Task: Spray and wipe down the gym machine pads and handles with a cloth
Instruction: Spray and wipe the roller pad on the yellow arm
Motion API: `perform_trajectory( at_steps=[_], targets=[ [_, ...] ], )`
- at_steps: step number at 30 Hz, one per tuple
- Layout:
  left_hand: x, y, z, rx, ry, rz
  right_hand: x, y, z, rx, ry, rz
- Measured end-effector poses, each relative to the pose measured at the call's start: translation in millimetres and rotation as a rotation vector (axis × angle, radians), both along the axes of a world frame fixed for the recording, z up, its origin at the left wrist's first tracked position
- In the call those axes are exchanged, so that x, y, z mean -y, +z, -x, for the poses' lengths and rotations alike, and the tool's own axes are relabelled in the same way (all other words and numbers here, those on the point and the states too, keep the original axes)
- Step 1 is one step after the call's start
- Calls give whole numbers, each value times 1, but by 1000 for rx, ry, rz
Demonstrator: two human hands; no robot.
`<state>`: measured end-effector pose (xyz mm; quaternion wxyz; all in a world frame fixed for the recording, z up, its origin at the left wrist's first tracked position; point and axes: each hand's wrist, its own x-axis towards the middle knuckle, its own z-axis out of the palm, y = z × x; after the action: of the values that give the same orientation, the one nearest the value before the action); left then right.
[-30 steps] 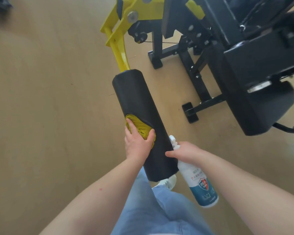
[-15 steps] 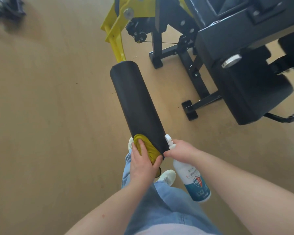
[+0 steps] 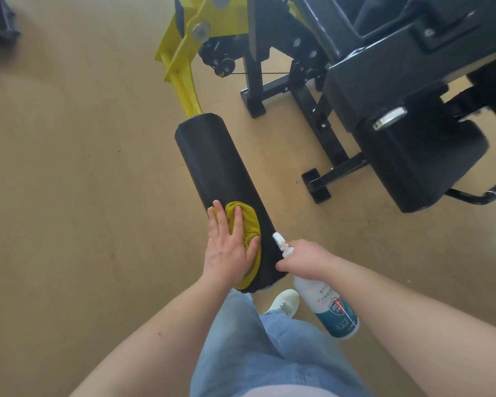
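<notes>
at the centre of the frame the left hand [image 3: 229, 247] lies flat, fingers straight and slightly spread, pressing a yellow cloth [image 3: 248, 222] onto the lower end of the black roller pad [image 3: 212, 159]. the pad runs diagonally from the yellow machine arm [image 3: 181, 78] at upper centre down toward the person's jeans [image 3: 255, 353]. just right of the pad's lower end, the right hand [image 3: 304, 259] is curled round the neck of a white spray bottle [image 3: 332, 308], nozzle uppermost beside the pad. a black seat pad [image 3: 424, 161] fills the upper right. 1 white shoe [image 3: 284, 303] shows on the tan floor [image 3: 69, 167].
</notes>
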<state>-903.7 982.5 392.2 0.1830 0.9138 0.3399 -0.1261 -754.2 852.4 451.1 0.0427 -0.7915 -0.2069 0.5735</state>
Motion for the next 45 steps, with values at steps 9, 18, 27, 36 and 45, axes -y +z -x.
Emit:
perform_trajectory(
  at_steps=[9,18,27,36,45],
  targets=[
    [-130,6,-59,-14,-118,-94,-66,-5,-28,45,-82,-25],
    [-244,19,-127,-44,12,5,-105,-8,-50,-63,-26,61],
    [-246,14,-135,-38,30,-75,-99,-1,-47,-71,-52,131],
    [-193,9,-72,116,113,128,-98,26,-30,46,63,39],
    [-163,19,-35,101,298,268,-99,54,6,99,116,-89]
  ],
)
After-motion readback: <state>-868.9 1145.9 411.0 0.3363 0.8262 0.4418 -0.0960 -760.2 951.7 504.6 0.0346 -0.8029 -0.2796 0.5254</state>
